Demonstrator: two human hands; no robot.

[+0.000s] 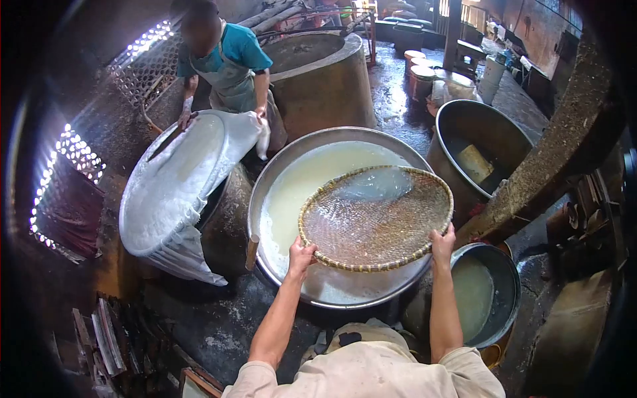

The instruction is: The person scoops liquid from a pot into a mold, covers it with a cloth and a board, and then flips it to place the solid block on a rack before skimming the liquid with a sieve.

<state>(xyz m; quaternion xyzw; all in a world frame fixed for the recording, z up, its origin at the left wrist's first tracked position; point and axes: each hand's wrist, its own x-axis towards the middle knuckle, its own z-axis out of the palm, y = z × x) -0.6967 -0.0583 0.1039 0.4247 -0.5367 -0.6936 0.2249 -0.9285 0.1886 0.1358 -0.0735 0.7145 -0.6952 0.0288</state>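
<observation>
A wide, round woven bamboo basket (375,229) is held between my two hands over a big metal vat (265,166). My left hand (302,257) grips its rim at the near left, and my right hand (442,244) grips the rim at the near right. Cloudy liquid pools in the far part of the basket, and its weave looks wet. Pale yellowish-white liquid (302,162) with some foam fills the vat below. A short wooden handle (252,252) stands at the vat's left edge.
At left, a person (232,73) in an apron handles a white cloth (159,212) over a round frame. A bucket (514,298) of cloudy liquid stands right of me. Beyond are a deep metal pot (448,146), a slanting post (551,139) and a large round stove (325,93). Firewood (109,338) lies lower left.
</observation>
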